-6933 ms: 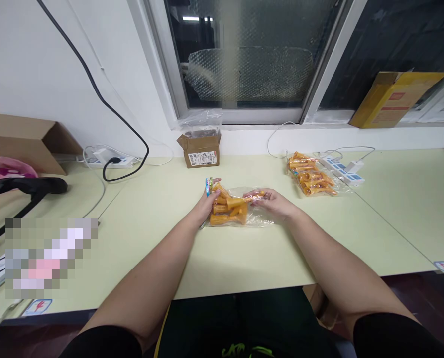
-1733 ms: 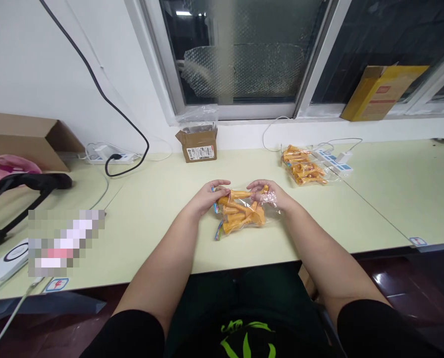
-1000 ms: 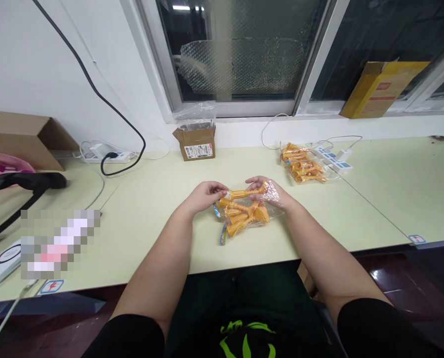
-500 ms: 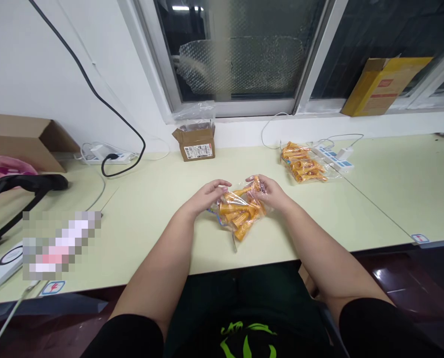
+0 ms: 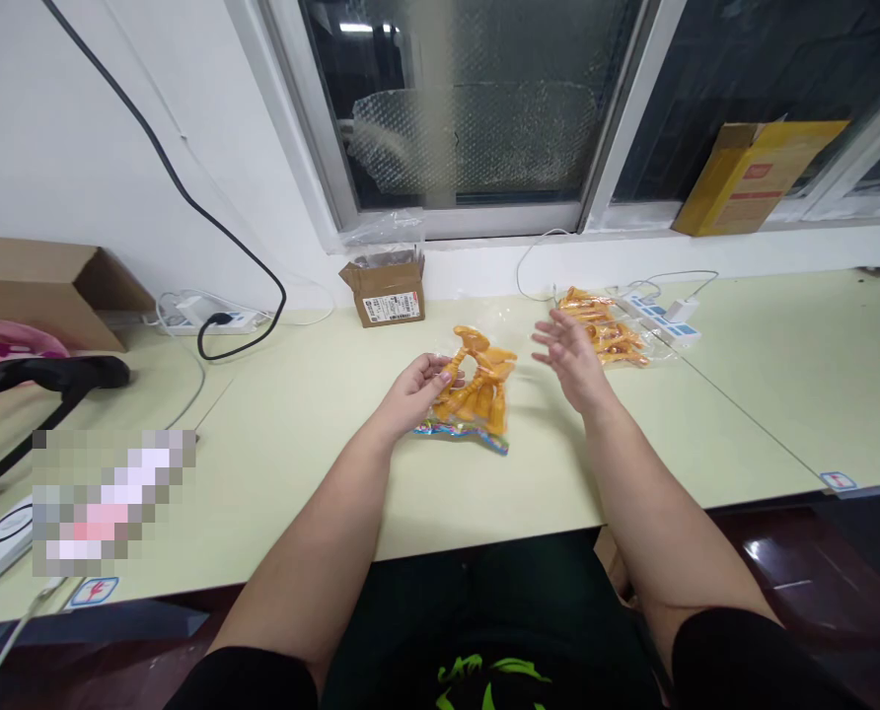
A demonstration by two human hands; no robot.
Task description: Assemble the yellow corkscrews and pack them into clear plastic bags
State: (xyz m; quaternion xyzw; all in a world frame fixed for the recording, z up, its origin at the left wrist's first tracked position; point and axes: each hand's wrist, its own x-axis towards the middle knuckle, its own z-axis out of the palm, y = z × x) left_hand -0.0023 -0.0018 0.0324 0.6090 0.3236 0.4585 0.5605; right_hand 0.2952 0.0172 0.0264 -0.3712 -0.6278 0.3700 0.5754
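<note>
My left hand (image 5: pixel 415 391) grips the left side of a clear plastic bag (image 5: pixel 476 394) with several orange horn-shaped plastic pieces inside. The bag has a coloured printed strip along its near edge, and it is held just over or on the table; I cannot tell which. To the right, my right hand (image 5: pixel 571 363) is raised with its fingers spread and nothing in it, apart from the bag. Behind that hand lies a second clear bag (image 5: pixel 610 330) of similar orange pieces, flat on the table and partly covered by my fingers.
A small cardboard box (image 5: pixel 387 291) stands against the wall, under the window. Power strips lie at the back right (image 5: pixel 660 318) and back left. A black cable (image 5: pixel 181 187) hangs down at left. A black strap-like object (image 5: pixel 47 370) and a pixelated item (image 5: pixel 114 503) lie at left.
My right hand has let go of the bag and moved right, its fingers opening. The bag has turned, so its printed strip now faces me, while my left hand keeps hold.
</note>
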